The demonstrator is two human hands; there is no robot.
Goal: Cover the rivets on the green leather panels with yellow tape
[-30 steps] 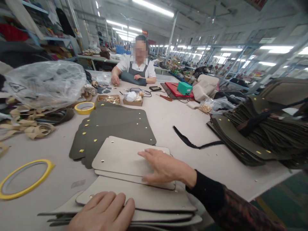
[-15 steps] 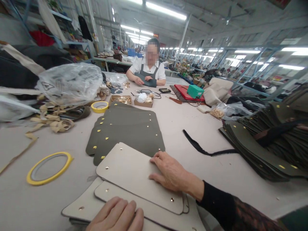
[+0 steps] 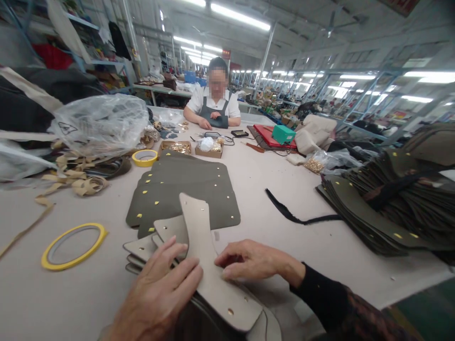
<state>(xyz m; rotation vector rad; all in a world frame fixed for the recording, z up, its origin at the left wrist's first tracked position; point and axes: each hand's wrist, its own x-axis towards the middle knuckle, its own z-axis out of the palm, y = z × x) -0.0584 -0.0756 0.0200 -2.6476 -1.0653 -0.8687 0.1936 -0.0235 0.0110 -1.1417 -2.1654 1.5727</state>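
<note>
A stack of beige leather-like panels (image 3: 201,237) with small metal studs near the corners lies before me. The top panel bows upward and slants from far left to near right. My left hand (image 3: 163,279) grips the stack at its left side, fingers bent across the panels and its thumb out of sight. At the opposite edge, my right hand (image 3: 250,260) has curled fingers and thumb closed on the top panel. Beyond the stack, dark olive panels (image 3: 185,189) with yellow tabs and studs lie overlapped on the table.
Two yellow tape rolls, one thin (image 3: 73,246) and one thick (image 3: 145,157), lie to the left. A black strip (image 3: 298,218) and a pile of olive panels (image 3: 377,213) are on the right. Small boxes of metal parts (image 3: 176,147) stand ahead. A person (image 3: 213,106) sits opposite.
The beige panels have turned and drawn together, and the top one now bows up. My left hand has moved forward onto their left side; my right hand remains at the right edge, slightly lower.
</note>
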